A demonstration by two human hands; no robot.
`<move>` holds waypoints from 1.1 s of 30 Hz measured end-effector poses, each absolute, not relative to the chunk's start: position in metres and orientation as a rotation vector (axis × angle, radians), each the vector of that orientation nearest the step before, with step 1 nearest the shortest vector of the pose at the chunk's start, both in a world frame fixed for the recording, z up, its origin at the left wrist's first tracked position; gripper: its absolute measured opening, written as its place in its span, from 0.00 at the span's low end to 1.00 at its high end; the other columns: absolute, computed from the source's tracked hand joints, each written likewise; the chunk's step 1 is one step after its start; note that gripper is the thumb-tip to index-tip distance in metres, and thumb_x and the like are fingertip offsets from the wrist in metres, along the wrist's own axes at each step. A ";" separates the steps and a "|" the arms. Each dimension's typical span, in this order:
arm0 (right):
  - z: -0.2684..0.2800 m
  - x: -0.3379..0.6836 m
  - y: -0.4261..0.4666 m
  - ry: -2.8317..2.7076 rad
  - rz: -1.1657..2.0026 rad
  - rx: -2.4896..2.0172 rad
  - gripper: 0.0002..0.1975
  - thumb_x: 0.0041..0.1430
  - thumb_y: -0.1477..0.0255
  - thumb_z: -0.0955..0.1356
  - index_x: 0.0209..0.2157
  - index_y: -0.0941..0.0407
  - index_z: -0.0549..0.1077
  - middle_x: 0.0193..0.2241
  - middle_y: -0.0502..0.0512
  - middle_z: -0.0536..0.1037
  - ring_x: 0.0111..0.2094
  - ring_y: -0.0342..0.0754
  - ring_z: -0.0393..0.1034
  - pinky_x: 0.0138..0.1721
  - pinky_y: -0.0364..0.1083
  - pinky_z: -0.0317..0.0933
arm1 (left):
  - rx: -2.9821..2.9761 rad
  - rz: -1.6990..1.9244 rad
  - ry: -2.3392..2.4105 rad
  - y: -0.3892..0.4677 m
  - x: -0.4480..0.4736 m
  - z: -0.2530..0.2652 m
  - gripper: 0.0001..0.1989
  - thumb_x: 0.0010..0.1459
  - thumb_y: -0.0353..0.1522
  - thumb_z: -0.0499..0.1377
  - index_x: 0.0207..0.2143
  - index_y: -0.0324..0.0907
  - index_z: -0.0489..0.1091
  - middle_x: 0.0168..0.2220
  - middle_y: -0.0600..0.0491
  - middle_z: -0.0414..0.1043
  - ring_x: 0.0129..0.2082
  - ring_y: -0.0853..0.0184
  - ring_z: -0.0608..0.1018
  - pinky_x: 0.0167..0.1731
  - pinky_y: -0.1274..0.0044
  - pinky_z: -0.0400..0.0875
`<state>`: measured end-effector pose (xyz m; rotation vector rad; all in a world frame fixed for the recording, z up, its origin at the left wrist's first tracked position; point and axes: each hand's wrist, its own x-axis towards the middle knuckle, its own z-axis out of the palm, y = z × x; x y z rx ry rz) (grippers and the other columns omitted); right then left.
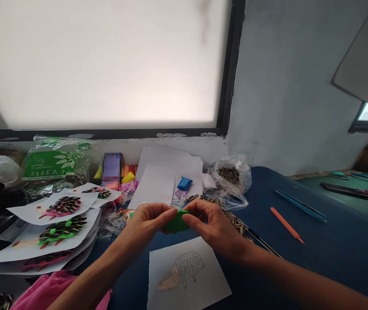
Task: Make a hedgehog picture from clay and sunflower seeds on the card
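Tabletop before us bears stacked sheets that look finished and one drawing sheet, its body pencilled and seemingly unfinished, its head already peach-coloured, beyond which our left hand and right hand pinch green clay between them.

Left hand, right hand close together (both bare), fingers pinched, forearms angled inward

Clay sits between the fingers, behind a drawing on the tabletop. Cards lie left, a pen right, a seed bag behind.
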<state>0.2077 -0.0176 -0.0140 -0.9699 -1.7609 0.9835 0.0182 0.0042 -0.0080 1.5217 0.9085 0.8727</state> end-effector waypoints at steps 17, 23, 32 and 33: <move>-0.018 0.208 -0.015 -1.801 0.948 -0.840 0.08 0.63 0.69 0.67 0.41 0.54 0.79 0.36 0.53 0.79 0.38 0.48 0.73 0.40 0.48 0.69 | 1.426 0.849 0.861 0.003 0.020 -0.010 0.14 0.47 0.41 0.69 0.26 0.39 0.75 0.23 0.56 0.73 0.25 0.70 0.72 0.29 0.78 0.66; -0.017 0.209 -0.014 -1.745 0.934 -0.931 0.11 0.65 0.68 0.65 0.42 0.56 0.77 0.34 0.54 0.77 0.35 0.46 0.71 0.35 0.45 0.66 | 1.391 0.864 0.808 0.005 0.020 -0.009 0.17 0.44 0.36 0.71 0.35 0.39 0.73 0.26 0.57 0.75 0.26 0.70 0.73 0.30 0.77 0.67; -0.018 0.210 -0.014 -1.773 0.987 -0.986 0.09 0.64 0.69 0.65 0.32 0.58 0.71 0.27 0.49 0.70 0.28 0.42 0.63 0.29 0.42 0.60 | 1.388 0.835 0.844 0.002 0.021 -0.007 0.14 0.43 0.34 0.69 0.33 0.40 0.72 0.29 0.56 0.75 0.31 0.69 0.74 0.34 0.77 0.68; -0.017 0.210 -0.014 -1.790 0.978 -0.984 0.08 0.65 0.69 0.65 0.32 0.58 0.71 0.27 0.49 0.70 0.28 0.42 0.63 0.29 0.43 0.61 | 1.396 0.815 0.852 0.002 0.022 -0.006 0.14 0.43 0.34 0.69 0.32 0.40 0.71 0.27 0.58 0.74 0.29 0.70 0.73 0.32 0.78 0.67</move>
